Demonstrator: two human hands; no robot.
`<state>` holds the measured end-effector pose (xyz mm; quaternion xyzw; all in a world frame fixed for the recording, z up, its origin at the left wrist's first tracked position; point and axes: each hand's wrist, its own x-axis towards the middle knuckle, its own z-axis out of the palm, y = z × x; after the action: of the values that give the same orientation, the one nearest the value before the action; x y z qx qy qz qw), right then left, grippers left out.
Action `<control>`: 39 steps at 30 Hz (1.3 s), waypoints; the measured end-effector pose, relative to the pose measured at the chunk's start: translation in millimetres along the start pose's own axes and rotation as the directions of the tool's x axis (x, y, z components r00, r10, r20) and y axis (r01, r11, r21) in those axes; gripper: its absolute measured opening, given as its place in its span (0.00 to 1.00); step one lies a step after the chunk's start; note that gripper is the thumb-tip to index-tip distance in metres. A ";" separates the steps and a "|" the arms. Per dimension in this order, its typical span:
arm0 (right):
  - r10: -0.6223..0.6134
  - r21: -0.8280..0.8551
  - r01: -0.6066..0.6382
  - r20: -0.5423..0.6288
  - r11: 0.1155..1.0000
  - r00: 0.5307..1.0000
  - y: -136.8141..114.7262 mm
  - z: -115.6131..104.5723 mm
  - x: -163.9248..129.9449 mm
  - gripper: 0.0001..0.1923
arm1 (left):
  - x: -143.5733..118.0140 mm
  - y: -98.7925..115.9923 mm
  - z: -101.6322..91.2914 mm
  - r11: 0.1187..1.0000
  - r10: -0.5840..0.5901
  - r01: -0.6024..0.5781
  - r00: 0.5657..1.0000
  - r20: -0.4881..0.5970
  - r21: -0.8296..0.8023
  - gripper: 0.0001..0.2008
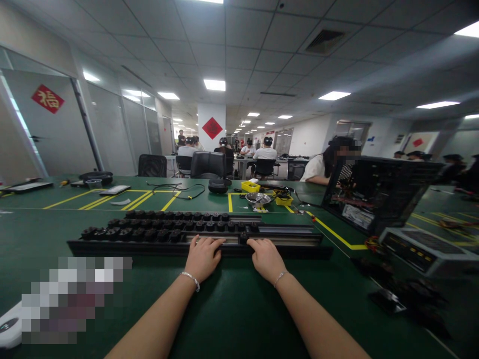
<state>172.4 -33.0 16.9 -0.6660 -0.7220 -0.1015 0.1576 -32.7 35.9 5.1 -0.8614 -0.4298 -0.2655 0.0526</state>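
Three long black rails lie side by side across the table, and the front rail point(299, 250) is nearest me. Small round black modules point(142, 234), like track sockets, fill their left parts in rows. My left hand point(203, 255) rests on the front rail with its fingers stretched over the bare slot, holding nothing. A single black module point(243, 238) sits on this rail between my hands. My right hand point(266, 257) is just right of that module, its fingertips at the module's side and its fingers extended, not wrapped around it.
An open computer case point(389, 194) and a power supply point(426, 249) stand at right. Behind the rails are a metal bowl point(258, 199), a yellow tray point(250, 186) and cables point(187, 189). A partly blurred white object point(15, 319) lies front left. A person point(318, 167) sits across the table.
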 end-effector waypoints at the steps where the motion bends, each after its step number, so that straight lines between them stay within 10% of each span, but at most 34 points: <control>1: -0.001 0.005 0.001 -0.008 1.000 1.000 0.6 0.2 -0.2 0.21 | 0.0 0.2 -0.3 1.000 0.000 0.000 1.000 0.000 0.000 0.16; 39: 0.035 0.028 -0.035 -0.015 0.999 0.999 6.1 -2.5 -4.0 0.20 | 0.5 0.8 -1.5 1.000 -0.010 0.010 1.000 0.009 -0.011 0.17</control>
<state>179.0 -37.0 17.4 -0.6754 -0.7104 -0.0939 0.1744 -32.5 35.3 6.7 -0.8606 -0.4331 -0.2641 0.0447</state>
